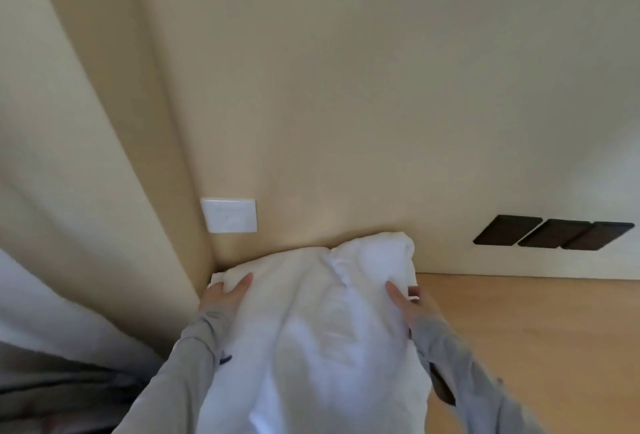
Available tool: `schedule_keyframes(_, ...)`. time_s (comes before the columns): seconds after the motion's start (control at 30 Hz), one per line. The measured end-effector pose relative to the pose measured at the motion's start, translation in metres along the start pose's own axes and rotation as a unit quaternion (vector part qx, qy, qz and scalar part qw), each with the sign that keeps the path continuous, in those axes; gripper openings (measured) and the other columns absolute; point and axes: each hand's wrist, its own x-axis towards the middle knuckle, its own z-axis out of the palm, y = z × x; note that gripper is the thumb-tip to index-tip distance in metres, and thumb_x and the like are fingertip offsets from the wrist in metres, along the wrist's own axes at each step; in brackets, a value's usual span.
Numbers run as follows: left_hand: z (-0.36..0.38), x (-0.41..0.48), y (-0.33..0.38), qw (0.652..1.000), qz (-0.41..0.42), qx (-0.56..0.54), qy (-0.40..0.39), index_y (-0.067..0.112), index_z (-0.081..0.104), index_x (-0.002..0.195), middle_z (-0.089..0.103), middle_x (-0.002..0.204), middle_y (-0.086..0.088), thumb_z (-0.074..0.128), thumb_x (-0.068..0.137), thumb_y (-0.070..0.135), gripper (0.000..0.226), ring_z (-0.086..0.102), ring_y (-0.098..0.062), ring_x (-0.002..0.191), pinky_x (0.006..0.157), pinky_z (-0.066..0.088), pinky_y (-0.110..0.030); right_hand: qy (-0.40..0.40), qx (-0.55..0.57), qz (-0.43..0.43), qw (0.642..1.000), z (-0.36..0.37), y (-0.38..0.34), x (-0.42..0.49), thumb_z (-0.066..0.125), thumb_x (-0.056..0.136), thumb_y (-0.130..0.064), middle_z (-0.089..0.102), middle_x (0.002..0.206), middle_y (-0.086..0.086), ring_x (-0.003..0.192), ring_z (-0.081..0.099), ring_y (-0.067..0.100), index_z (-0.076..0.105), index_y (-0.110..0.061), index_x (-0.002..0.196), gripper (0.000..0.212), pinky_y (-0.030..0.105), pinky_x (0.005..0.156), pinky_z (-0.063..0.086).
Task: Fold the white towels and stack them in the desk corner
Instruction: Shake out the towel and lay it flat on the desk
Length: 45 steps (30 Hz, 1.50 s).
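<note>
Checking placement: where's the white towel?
Head view, lower centre: the white cloth towel reaches into the left corner of the wooden desk, below the white wall plate.

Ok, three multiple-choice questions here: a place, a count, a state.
1. Wall plate sits: A on a door; B on the wall, up-left of the towel; C under the towel.
2. Dark panels on the wall: A two; B three; C five.
3. The towel is held by: A the left hand and right hand; B one hand; C no hand.
Answers: B, it is mounted there, clear of the towel; B, three lie side by side; A, each grips a side.
</note>
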Motion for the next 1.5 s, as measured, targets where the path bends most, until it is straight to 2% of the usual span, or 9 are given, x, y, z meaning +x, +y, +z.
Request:
schedule_keyframes(0.23, -0.025, -0.013, 0.025, 0.995, -0.013, -0.089, -0.047, -0.001, 0.047, 0.131, 0.051, 0.133, -0.018, 0.070, 0.076, 0.047, 0.076, 0.050, -0.036, 0.116, 0.098, 0.036, -0.040, -0.067, 0.029, -0.047, 0.996, -0.007, -0.034, -0.017, 0.064, 0.081, -0.048, 0.061, 0.078, -0.014, 0.073, 0.059, 0.006, 0.055, -0.029, 0.080, 0.021, 0.024, 0.065, 0.045)
schedule_keyframes(0.33, -0.033, -0.040, 0.038, 0.991, 0.061, -0.113, -0.030, 0.003, 0.054, 0.124, 0.058, 0.110, -0.011, 0.070, 0.080, 0.040, 0.060, 0.052, -0.026, 0.094, 0.087, 0.037, -0.035, -0.063, 0.087, -0.099, 0.989, -0.020, -0.042, -0.037, 0.063, 0.085, -0.037, 0.069, 0.073, -0.014, 0.070, 0.064, 0.005, 0.063, -0.027, 0.076, 0.013, 0.015, 0.055, 0.047)
schedule_keyframes(0.43, -0.041, -0.079, 0.048, 0.984, 0.152, -0.093, 0.023, 0.004, 0.056, 0.119, 0.055, 0.096, -0.006, 0.067, 0.083, 0.033, 0.048, 0.050, -0.017, 0.077, 0.080, 0.035, -0.033, -0.062, 0.151, -0.130, 0.978, -0.042, -0.043, -0.063, 0.064, 0.086, -0.029, 0.074, 0.080, -0.002, 0.074, 0.070, 0.014, 0.069, -0.018, 0.085, 0.012, 0.021, 0.061, 0.052)
schedule_keyframes(0.6, -0.054, -0.149, 0.076, 0.963, 0.240, -0.089, 0.085, 0.009, 0.058, 0.099, 0.057, 0.085, -0.006, 0.069, 0.082, 0.032, 0.031, 0.051, -0.021, 0.074, 0.075, 0.037, -0.033, -0.026, 0.240, -0.171, 0.955, -0.096, -0.045, -0.108, 0.064, 0.086, -0.022, 0.066, 0.054, 0.001, 0.044, 0.061, 0.010, 0.063, -0.001, 0.070, 0.027, 0.016, 0.038, 0.042)
schedule_keyframes(0.77, -0.049, -0.236, 0.124, 0.922, 0.353, -0.105, 0.120, 0.015, 0.056, 0.091, 0.051, 0.072, 0.012, 0.069, 0.081, 0.027, 0.020, 0.047, -0.014, 0.070, 0.071, 0.036, -0.027, -0.016, 0.289, -0.225, 0.930, -0.170, -0.047, -0.150, 0.061, 0.086, -0.022, 0.068, 0.065, 0.011, 0.056, 0.065, 0.021, 0.065, 0.001, 0.069, 0.029, 0.022, 0.049, 0.048)
schedule_keyframes(0.83, -0.041, -0.270, 0.143, 0.900, 0.400, -0.127, 0.118, 0.017, 0.058, 0.093, 0.053, 0.073, 0.017, 0.069, 0.081, 0.023, 0.018, 0.048, 0.001, 0.065, 0.060, 0.039, -0.013, 0.000, 0.306, -0.270, 0.913, -0.204, -0.046, -0.165, 0.059, 0.087, -0.020, 0.066, 0.058, 0.005, 0.052, 0.064, 0.017, 0.067, -0.010, 0.055, 0.034, 0.019, 0.049, 0.046)
schedule_keyframes(1.03, 0.022, -0.362, 0.191, 0.854, 0.497, -0.135, 0.069, 0.028, 0.061, 0.078, 0.059, 0.076, 0.018, 0.070, 0.079, 0.027, 0.009, 0.056, 0.018, 0.058, 0.049, 0.039, 0.000, 0.068, 0.326, -0.372, 0.867, -0.322, -0.025, -0.203, 0.065, 0.078, -0.028, 0.061, 0.053, 0.000, 0.046, 0.057, 0.009, 0.059, -0.011, 0.049, 0.034, 0.017, 0.046, 0.042)
schedule_keyframes(1.2, 0.108, -0.415, 0.224, 0.846, 0.522, -0.091, 0.060, 0.026, 0.058, 0.070, 0.058, 0.070, 0.014, 0.073, 0.077, 0.034, 0.018, 0.051, 0.005, 0.065, 0.064, 0.038, -0.024, 0.114, 0.318, -0.386, 0.858, -0.418, 0.016, -0.217, 0.061, 0.085, -0.020, 0.063, 0.052, -0.006, 0.048, 0.058, 0.005, 0.063, -0.015, 0.050, 0.035, 0.014, 0.045, 0.043)
schedule_keyframes(1.5, 0.244, -0.465, 0.266, 0.846, 0.531, 0.027, -0.030, 0.011, 0.058, 0.071, 0.057, 0.068, 0.000, 0.073, 0.077, 0.036, 0.030, 0.050, -0.010, 0.062, 0.057, 0.039, -0.019, 0.177, 0.337, -0.308, 0.872, -0.526, 0.104, -0.201, 0.061, 0.088, -0.020, 0.066, 0.070, 0.007, 0.070, 0.060, 0.020, 0.064, -0.004, 0.075, 0.021, 0.025, 0.060, 0.049)
